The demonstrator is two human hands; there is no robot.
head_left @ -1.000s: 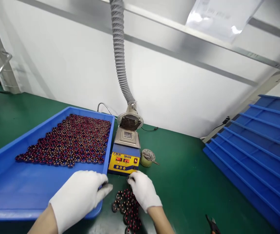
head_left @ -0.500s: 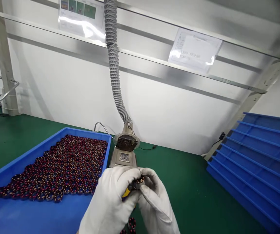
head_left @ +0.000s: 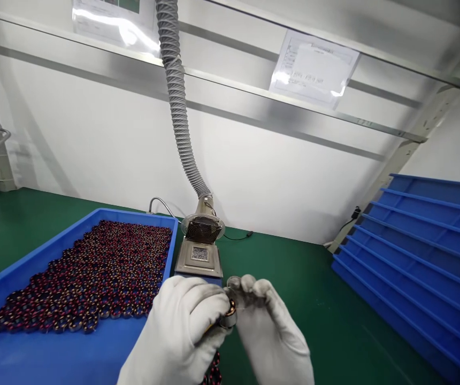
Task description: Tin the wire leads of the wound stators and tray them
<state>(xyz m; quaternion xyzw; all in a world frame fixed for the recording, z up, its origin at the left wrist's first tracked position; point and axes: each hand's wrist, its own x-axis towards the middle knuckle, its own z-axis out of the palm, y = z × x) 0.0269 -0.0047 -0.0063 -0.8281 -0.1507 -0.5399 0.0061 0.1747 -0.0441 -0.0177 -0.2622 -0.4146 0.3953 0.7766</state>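
My left hand, in a white glove, is closed around a small ring-shaped wound core with a grey metal side and copper-coloured spots on its dark rim. A sliver of something yellow shows between the fingers behind the ring; what it is stays hidden. Just right of the ring, my right hand is open, its gloved fingers loosely bent and their tips stained dark. Nothing shows in its palm. Below the left hand, several more dark ring cores are partly covered.
To the left a blue tray holds packed rows of similar rings. Ahead stands a metal fume extractor with a grey corrugated hose. Stacked blue trays lean at the right on the green tabletop.
My right hand has come off the ring and opened, moving slightly right. My left hand keeps hold of the ring, and less of the yellow thing shows. The view has shifted a little.
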